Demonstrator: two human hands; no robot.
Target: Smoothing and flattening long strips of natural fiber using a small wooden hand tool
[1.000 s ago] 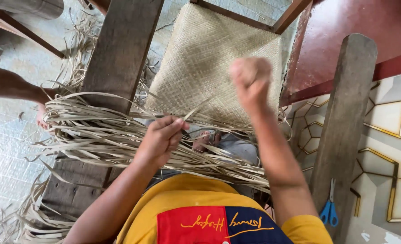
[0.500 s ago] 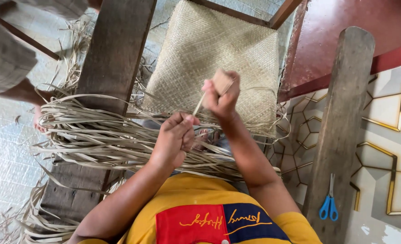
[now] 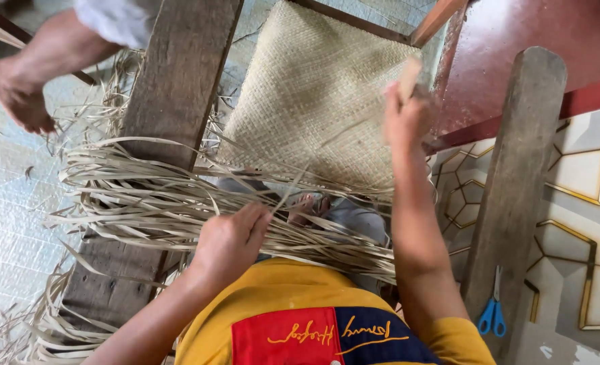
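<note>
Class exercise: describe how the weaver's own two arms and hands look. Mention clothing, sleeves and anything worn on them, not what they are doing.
Both arms are bare from the shoulder area down. The left hand and right hand wear no gloves, and no rings, watch or bracelet are visible. The only clothing in view is a yellow shirt with a red and a dark blue chest panel carrying yellow embroidered script.

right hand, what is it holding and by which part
The right hand pinches a thin pale straw strip at its upper end, raised over the woven mat.
</note>
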